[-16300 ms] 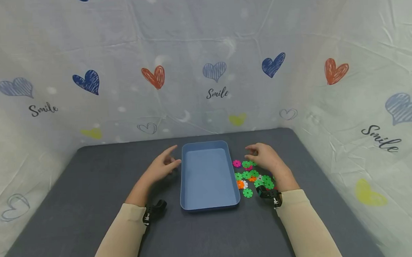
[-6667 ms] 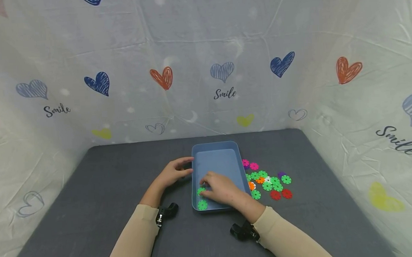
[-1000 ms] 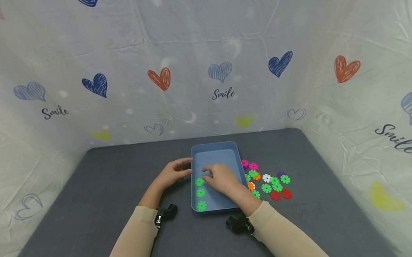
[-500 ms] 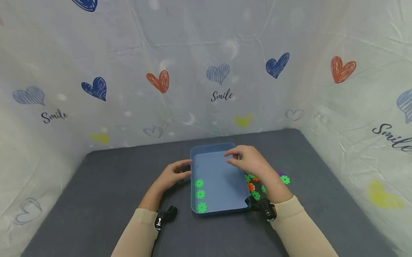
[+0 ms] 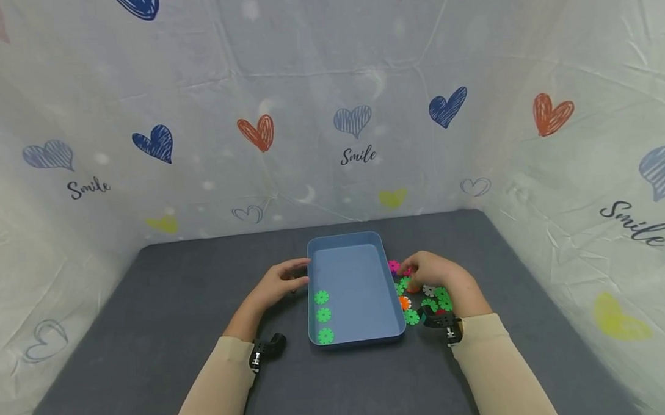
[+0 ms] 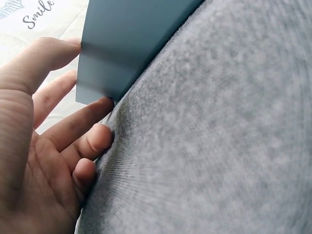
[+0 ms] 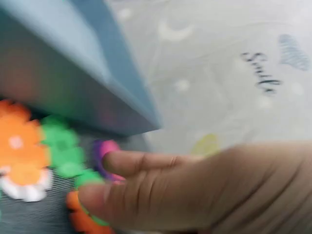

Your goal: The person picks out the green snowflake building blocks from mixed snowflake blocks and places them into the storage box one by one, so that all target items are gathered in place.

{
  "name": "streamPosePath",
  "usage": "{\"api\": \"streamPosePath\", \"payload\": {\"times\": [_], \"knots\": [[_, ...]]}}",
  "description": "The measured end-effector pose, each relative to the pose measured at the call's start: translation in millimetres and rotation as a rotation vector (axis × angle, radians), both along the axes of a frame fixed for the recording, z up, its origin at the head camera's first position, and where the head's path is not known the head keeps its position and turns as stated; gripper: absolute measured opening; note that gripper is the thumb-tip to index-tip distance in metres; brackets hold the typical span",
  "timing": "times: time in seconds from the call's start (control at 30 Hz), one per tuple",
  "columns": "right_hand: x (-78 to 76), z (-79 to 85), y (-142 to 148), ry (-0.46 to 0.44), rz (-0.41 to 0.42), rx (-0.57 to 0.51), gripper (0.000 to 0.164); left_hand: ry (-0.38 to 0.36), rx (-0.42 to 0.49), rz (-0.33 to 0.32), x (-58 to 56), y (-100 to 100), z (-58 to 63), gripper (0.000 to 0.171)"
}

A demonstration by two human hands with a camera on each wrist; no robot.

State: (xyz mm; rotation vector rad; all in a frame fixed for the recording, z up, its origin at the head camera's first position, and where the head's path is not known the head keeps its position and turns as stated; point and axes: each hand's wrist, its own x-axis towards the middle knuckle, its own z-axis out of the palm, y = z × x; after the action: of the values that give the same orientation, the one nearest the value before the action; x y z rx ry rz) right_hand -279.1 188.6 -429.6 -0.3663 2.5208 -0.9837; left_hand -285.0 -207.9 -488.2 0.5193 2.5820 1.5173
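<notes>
A blue rectangular tray (image 5: 357, 292) lies on the dark table. Inside it, along the left wall, three green snowflake-shaped plastic discs (image 5: 324, 314) form a column. My left hand (image 5: 274, 284) rests at the tray's left side, fingertips touching the outer wall (image 6: 112, 53) and fingers loosely bent. To the right of the tray, my right hand (image 5: 436, 270) hovers over loose discs, thumb and forefinger apart. In the right wrist view the thumb overlaps a green disc (image 7: 87, 178), and the forefinger is near a pink one (image 7: 111, 147); that view is blurred.
Beside the tray's right wall lie several loose discs, among them orange (image 5: 405, 302), green (image 5: 411, 316), white (image 5: 429, 290) and pink (image 5: 394, 266). The right forearm hides part of this pile. A patterned curtain (image 5: 309, 171) stands behind the table.
Three green discs have come into the tray since the earliest frame. Over the last second my right hand has moved from inside the tray to the loose discs; my left hand has stayed put.
</notes>
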Motion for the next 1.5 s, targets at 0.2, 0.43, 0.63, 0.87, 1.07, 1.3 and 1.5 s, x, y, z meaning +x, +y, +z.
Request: {"api": "streamPosePath", "payload": {"times": [0.2,0.43,0.63,0.87,1.07,1.3,1.5], "knots": [[-3.3,-8.9,-4.6,0.036,-0.015,0.099,0.026,0.002,0.007,-0.018,-0.8,-0.7,-1.3,0.055],[-5.8,-9.3,-3.6,0.061,-0.027,0.108,0.024,0.003,-0.009,-0.006,0.4,-1.7,0.4,0.054],[-5.8,-12.0,-2.3,0.051,-0.057,0.109,0.018,0.011,-0.011,-0.012,-0.5,-1.7,-0.3,0.054],[-6.4,-13.2,1.9,0.080,-0.152,0.182,0.034,0.011,-0.013,-0.012,-1.3,-1.1,-1.8,0.054],[-9.2,-11.8,6.4,0.083,-0.122,0.140,0.040,0.019,-0.010,-0.013,-2.2,-2.4,-1.6,0.054],[-7.7,2.2,15.0,0.078,-0.140,-0.017,0.025,0.007,-0.011,-0.001,-0.2,-2.6,-2.6,0.054],[0.4,34.1,13.7,0.119,-0.180,-0.174,0.044,0.008,-0.019,-0.004,-1.9,-2.6,-1.6,0.054]]}}
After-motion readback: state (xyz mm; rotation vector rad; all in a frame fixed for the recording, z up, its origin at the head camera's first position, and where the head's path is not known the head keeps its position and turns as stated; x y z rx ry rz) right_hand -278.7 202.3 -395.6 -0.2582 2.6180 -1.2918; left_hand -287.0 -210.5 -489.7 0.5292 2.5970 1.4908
